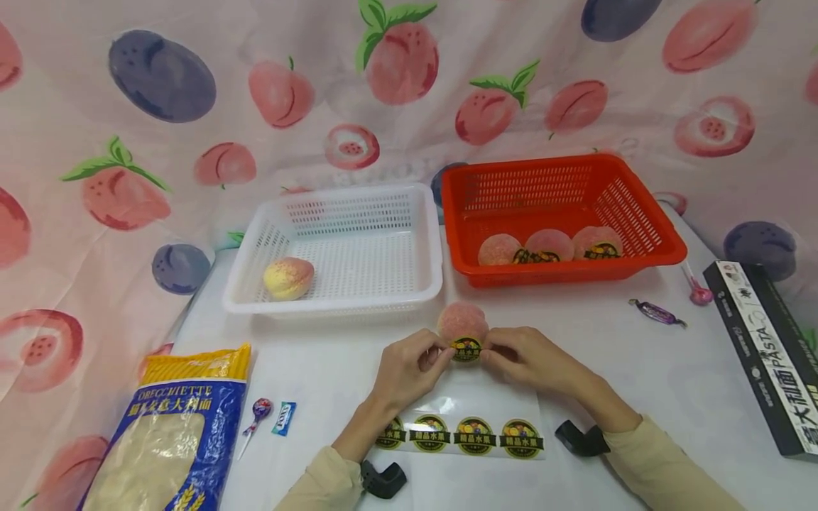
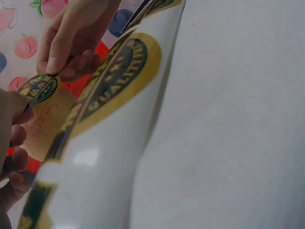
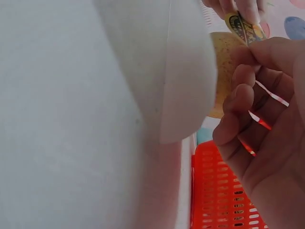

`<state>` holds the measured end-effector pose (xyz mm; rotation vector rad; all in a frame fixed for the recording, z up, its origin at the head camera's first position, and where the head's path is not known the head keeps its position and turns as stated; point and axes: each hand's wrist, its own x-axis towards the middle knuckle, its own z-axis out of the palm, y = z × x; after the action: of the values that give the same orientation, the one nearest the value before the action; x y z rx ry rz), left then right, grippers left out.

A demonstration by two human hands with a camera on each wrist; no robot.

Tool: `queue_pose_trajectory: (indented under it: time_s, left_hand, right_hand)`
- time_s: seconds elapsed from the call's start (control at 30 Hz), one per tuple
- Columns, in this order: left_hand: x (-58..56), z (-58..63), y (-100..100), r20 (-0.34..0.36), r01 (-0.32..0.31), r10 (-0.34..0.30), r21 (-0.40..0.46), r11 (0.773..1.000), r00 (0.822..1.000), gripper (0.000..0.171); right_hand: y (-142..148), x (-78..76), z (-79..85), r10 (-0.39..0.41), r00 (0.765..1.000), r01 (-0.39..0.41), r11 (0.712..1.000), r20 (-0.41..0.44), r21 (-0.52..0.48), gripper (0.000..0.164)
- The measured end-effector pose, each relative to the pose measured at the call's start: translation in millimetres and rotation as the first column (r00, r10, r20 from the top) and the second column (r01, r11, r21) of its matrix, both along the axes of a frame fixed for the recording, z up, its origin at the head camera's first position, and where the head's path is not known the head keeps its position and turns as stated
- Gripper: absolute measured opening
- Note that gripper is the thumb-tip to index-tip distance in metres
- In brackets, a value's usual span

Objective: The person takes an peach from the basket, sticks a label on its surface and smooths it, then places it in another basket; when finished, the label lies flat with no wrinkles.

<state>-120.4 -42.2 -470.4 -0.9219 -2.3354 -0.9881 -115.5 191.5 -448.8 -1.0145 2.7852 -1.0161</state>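
Between both hands a round black-and-gold fruit sticker (image 1: 466, 350) is held by its two ends, my left hand (image 1: 407, 372) pinching one end and my right hand (image 1: 535, 358) the other. Right behind it sits a pink peach (image 1: 461, 319) on the white table; the sticker overlaps its near side, and I cannot tell how much of it touches. In the left wrist view the sticker (image 2: 43, 89) is stretched between the fingertips over the peach (image 2: 50, 126). A glossy sheet of stickers (image 1: 447, 404) lies below the hands, with several stickers along its near edge.
Behind stand a white basket (image 1: 339, 305) with one yellow-pink peach (image 1: 289, 278) and a red basket (image 1: 569, 273) with three stickered peaches. Left lie a pasta bag (image 1: 160, 433), a lollipop (image 1: 260, 409) and a small candy (image 1: 284, 419). Right are a wrapped candy (image 1: 658, 313) and a pasta box (image 1: 760, 355).
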Motion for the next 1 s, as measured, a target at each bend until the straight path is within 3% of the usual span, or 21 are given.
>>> queue_pose_trajectory:
  time_s: [0.2,0.37,0.57,0.73,0.87,1.0]
  left_hand:
    - [-0.5,0.9,4.4,0.046,-0.057,0.059,-0.028,0.998,0.997,0.008]
    - [1.0,-0.9,4.8,0.055,-0.108,0.111,-0.053,0.993,0.992,0.008]
    - [0.4,-3.2,6.2,0.067,-0.121,0.125,-0.059,0.991,0.990,0.008]
    - [0.2,-4.7,5.1,0.070,-0.141,0.145,-0.059,0.988,0.987,0.009]
    - [0.5,-5.2,4.5,0.074,-0.153,0.156,-0.054,0.987,0.985,0.021]
    - [-0.6,-3.5,6.4,0.145,-0.155,0.160,-0.044,0.987,0.976,0.039]
  right_hand:
    - [1.3,-3.2,-0.5,-0.035,0.999,0.035,0.999,-0.008,-0.002,0.004]
    - [-1.2,-4.0,-2.9,-0.046,0.998,0.046,0.999,0.037,-0.009,0.006]
    - [-3.5,-3.8,-4.2,-0.085,0.993,0.086,0.996,0.079,-0.007,0.008]
    - [-5.2,-2.8,-4.0,-0.120,0.991,0.119,0.993,0.061,0.017,0.010]
    - [-4.5,-2.9,-4.7,-0.154,0.987,0.151,0.987,0.048,0.062,0.014]
    - [-2.4,-2.3,-2.8,-0.218,0.972,0.211,0.974,0.083,0.080,0.024]
